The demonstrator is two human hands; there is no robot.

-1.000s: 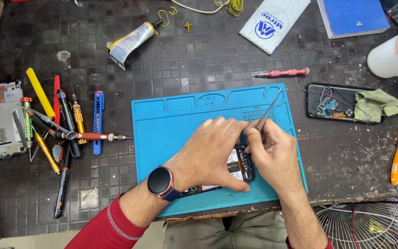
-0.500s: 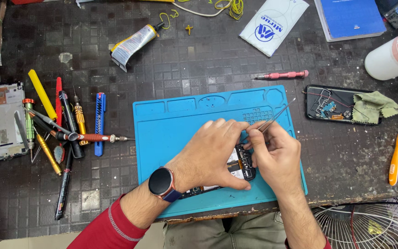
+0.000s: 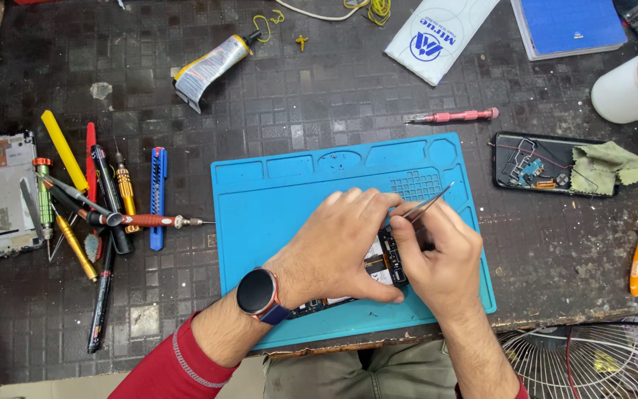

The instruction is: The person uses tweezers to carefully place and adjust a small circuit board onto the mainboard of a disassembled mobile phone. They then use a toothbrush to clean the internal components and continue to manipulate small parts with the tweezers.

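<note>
While my left hand (image 3: 341, 244) covers most of the phone board (image 3: 393, 255), my right hand (image 3: 441, 255) at its three o'clock pinches tweezers (image 3: 430, 201).

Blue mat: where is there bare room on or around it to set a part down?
The blue mat is bare left of the left hand; the bench is bare between glue tube and pink screwdriver. Crowded: the tool pile.
</note>
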